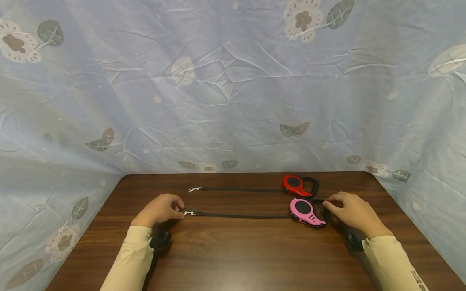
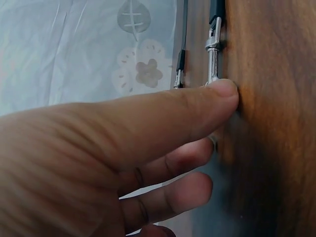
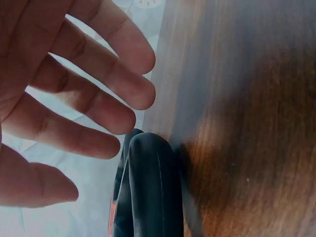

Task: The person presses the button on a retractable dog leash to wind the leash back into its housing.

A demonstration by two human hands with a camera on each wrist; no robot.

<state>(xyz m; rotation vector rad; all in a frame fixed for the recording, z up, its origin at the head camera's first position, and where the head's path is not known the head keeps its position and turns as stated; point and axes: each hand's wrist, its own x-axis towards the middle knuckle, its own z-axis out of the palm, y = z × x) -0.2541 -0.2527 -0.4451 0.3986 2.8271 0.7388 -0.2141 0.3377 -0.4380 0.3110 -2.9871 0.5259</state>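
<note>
A pink leash case [image 1: 303,207] with a black handle lies on the table, its black strap [image 1: 240,216] running left to a silver clip [image 1: 191,212]. My left hand [image 1: 160,210] is at the clip's end; in the left wrist view its straight thumb covers part of the clip [image 2: 213,61], with the other fingers bent loosely below. Beside the black handle [image 3: 157,182] is my right hand [image 1: 354,212], fingers spread and relaxed, holding nothing. Behind lies a red leash case [image 1: 293,184], with its own strap [image 1: 240,189] and clip [image 1: 195,188].
The brown wooden table [image 1: 233,250] reaches back to a pale blue curtain [image 1: 225,121] with flowers and leaves, which also hangs along both sides.
</note>
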